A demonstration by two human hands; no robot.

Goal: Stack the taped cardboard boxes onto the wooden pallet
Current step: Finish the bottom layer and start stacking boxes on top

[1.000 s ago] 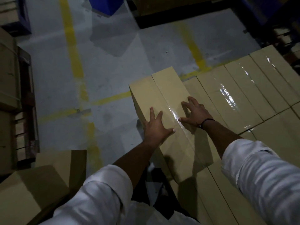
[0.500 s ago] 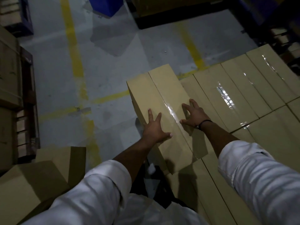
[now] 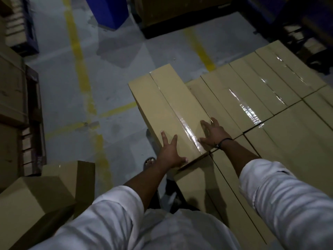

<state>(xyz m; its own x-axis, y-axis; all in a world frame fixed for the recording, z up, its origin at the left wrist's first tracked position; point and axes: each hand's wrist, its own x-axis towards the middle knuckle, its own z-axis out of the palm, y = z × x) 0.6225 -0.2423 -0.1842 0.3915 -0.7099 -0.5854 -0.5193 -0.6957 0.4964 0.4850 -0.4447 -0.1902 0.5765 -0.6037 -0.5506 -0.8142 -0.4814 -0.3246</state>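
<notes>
Since a second ago the top box (image 3: pixel 167 105) has slid away from the person across the stack, so both hands now sit at its near end instead of mid-length, and a sandalled foot (image 3: pixel 149 162) has come into sight below its near left corner. This long taped carton lies flat on a layer of like boxes (image 3: pixel 252 98), skewed to their rows, its left side and far end jutting out over the floor (image 3: pixel 59 98). A glossy tape strip (image 3: pixel 182 123) runs along its top seam. Left hand (image 3: pixel 170 154) lies palm down on the near left part of the top, fingers straight and spread, thumb at the near edge, gripping nothing. Right hand (image 3: pixel 214 134) presses on the near right part beside the tape, fingers splayed and uncurled, a dark wristband (image 3: pixel 225 140) at the wrist. Both arms wear rolled white sleeves (image 3: pixel 281 192). Yellow lines (image 3: pixel 79 56) cross the grey floor. More cartons (image 3: pixel 36 193) stand at lower left, a slatted wooden structure (image 3: pixel 33 105) with boxes runs along the left edge, and a blue bin (image 3: pixel 110 9) stands at the far side
</notes>
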